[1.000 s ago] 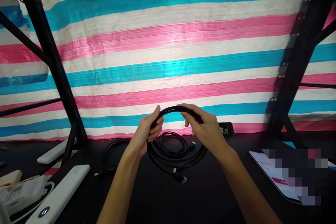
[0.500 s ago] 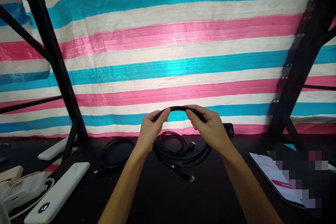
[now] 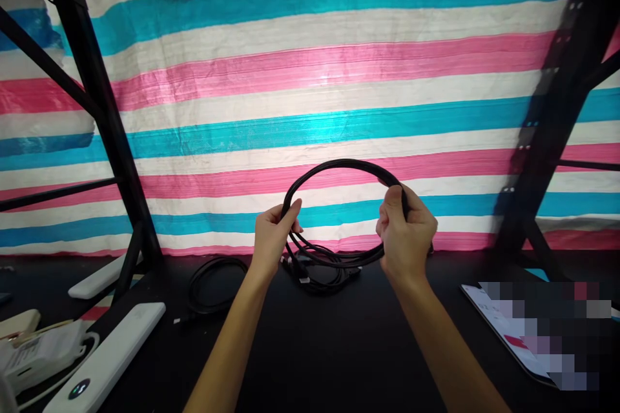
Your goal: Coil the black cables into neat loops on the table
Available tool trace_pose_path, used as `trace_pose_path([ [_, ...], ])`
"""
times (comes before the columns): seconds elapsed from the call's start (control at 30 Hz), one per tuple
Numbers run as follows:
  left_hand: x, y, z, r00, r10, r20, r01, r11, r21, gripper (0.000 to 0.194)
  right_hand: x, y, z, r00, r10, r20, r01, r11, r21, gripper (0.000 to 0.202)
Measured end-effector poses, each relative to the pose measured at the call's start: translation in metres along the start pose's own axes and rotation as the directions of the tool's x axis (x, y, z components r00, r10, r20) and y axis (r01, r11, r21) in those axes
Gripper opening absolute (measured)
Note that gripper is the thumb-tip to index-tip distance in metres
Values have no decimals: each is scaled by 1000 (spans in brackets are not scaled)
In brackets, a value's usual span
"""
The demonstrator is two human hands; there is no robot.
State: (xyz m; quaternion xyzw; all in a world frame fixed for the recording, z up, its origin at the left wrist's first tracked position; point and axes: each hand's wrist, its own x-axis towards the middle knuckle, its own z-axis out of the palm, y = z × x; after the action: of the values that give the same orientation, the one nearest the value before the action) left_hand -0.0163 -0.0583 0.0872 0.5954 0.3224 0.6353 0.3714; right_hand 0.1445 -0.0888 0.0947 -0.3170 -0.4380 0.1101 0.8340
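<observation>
Between my two hands hangs a coiled black cable [image 3: 343,163], its loop held up in front of the striped sheet. My left hand [image 3: 275,232] pinches the left side of the coil between thumb and fingers. On the opposite side, my right hand [image 3: 407,226] is wrapped round the coil with the thumb up. A plug end [image 3: 303,274] with a pale tip dangles below my left hand. Behind the raised loop, another black cable coil [image 3: 334,282] lies on the table, partly covered. A further black cable coil [image 3: 213,264] rests to the left of my left forearm.
On the left lie a long white device [image 3: 109,355] with a round display, a white adapter [image 3: 46,352] with its cord, and another white device [image 3: 101,277]. A phone [image 3: 508,335] lies at the right. Black frame posts [image 3: 104,110] flank the striped sheet [image 3: 320,77].
My hands have moved apart and the right one has changed its grip. The coil's top arc now rises above my hands, and its lower part has swung up off the table.
</observation>
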Motion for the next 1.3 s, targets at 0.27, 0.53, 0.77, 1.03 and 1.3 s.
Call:
trace_pose_path([
  [0.27, -1, -18, 14, 982, -125, -138, 126, 992, -2, 35, -17, -12, 8, 978, -133, -160, 138, 990, 23, 24],
  [0.53, -15, -8, 35, 760, -645, 82, 551, 572, -607, 49, -35, -18, 13, 958, -255, -130, 263, 964, 41, 22],
  [0.77, -21, -3, 33, 839, -532, 112, 458, 579, -675, 22, -28, -10, 15, 993, -117, -23, 119, 987, 112, 24],
  [1.03, -3, -5, 2, 972, -228, 51, 233, 953, -191, 56, -3, 8, 5, 902, 278, 330, -260, 960, -99, 32],
  [1.3, 7, -12, -15, 974, -214, 72, 220, 972, -88, 56, -11, -12, 7, 948, 130, 291, -81, 981, -175, 50],
])
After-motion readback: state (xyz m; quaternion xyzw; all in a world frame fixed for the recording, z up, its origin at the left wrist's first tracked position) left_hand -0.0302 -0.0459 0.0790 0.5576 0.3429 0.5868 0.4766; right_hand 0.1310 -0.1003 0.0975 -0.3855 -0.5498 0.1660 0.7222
